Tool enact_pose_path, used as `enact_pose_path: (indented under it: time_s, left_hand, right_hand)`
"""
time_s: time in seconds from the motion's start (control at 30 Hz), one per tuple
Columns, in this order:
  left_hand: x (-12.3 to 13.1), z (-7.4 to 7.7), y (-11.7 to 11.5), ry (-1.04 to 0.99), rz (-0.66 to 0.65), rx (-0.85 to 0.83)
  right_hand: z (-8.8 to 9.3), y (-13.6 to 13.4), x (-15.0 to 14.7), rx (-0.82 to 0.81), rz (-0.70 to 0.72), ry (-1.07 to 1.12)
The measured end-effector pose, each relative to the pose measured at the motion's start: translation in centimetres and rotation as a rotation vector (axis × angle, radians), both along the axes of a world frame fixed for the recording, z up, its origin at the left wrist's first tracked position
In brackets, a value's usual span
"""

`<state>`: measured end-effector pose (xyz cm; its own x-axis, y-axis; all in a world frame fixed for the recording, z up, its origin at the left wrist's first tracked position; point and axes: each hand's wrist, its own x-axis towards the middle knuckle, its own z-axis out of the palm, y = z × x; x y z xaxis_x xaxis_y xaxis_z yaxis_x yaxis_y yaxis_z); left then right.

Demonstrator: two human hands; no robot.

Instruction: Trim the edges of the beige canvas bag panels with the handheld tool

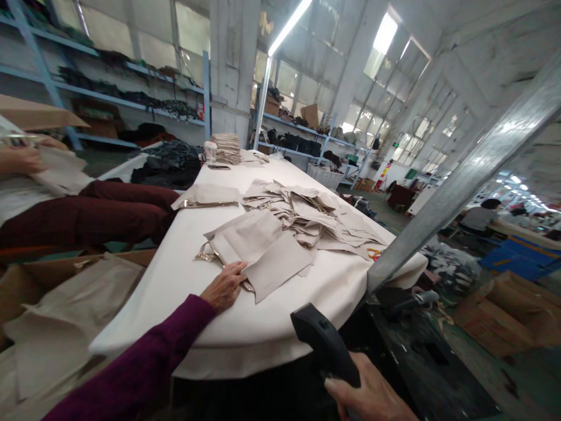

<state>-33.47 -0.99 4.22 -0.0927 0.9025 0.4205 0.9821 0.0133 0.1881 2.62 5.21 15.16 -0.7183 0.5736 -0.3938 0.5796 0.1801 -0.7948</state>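
My left hand [225, 286], in a purple sleeve, is at the near edge of a beige fabric piece [277, 266] on the white-covered table [219, 333]. Its fingers close on that edge, partly hiding it. Under and behind lies another beige piece [245, 234] with a shiny gold-coloured trim along its left side. In my right hand [368, 389] is a black handheld tool [324, 336] with a curved grip and a wider, blunt head. The tool is held off the table's near right edge, apart from the fabric.
A loose heap of beige pieces [307, 213] covers the table's middle, with a neat stack [225, 147] and a phone [219, 167] beyond. A slanting metal post [456, 181] crosses the right side. A seated person's legs [87, 213] and a box of fabric [79, 304] are left.
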Motion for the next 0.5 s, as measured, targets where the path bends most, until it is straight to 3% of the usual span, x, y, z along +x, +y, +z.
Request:
enact_pose_path:
  time_s: [0.1,0.3,0.5]
  left_hand:
    - [-0.3,-0.2,0.1,-0.032,-0.001,-0.001]
    - [-0.8,-0.5,0.3,-0.040,-0.032,0.022]
    - [-1.0,-0.8,0.4,-0.008,-0.022,0.047]
  right_hand:
    - [-0.1,0.7,-3.1,-0.109,0.075,0.051]
    - [-1.0,2.4,-8.8,-0.236,0.059,0.094]
    - [-0.7,5.6,-10.0,-0.229,-0.002,0.116]
